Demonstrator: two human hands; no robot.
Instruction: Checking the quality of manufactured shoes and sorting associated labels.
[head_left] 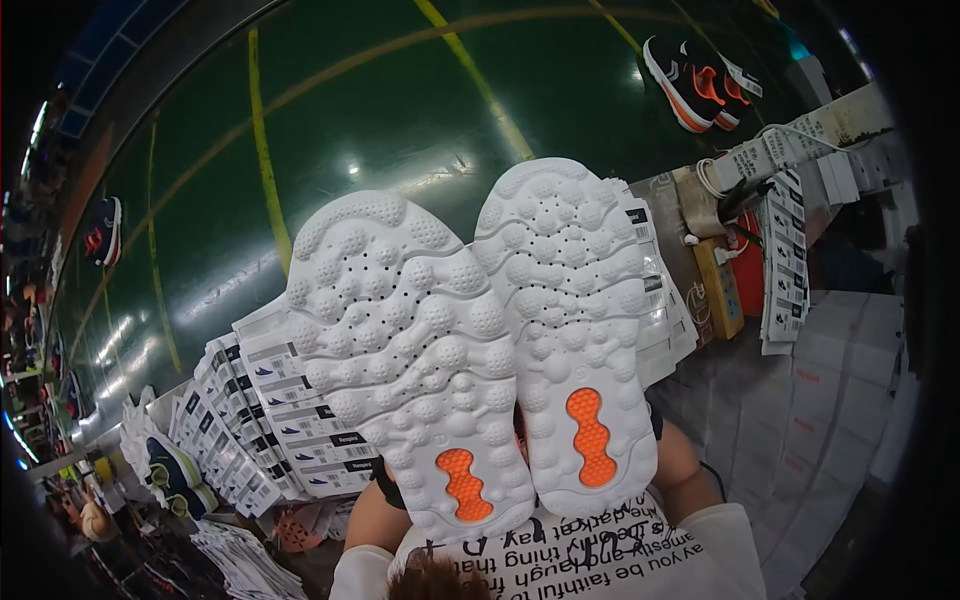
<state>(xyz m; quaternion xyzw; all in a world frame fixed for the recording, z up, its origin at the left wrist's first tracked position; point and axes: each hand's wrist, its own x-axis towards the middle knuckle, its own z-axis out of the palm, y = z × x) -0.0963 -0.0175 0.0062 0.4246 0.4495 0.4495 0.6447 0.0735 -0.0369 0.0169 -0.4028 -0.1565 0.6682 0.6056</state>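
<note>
Two sneakers are held up close with their white, knobbed soles toward me: a left sneaker and a right sneaker. Each sole has an orange wavy insert at its lower end. My left forearm runs up behind the left sneaker, and my right forearm behind the right one. Both hands are hidden by the soles, so their fingers do not show; the raised shoes rest in them. Scraps of dark upper peek out at the soles' edges.
A green worktable with yellow lines carries a black-and-orange sneaker pair and a dark shoe. Printed label sheets fan out at the near edge, with more sheets at right. Navy-and-lime shoes lie lower left; white boxes stand right.
</note>
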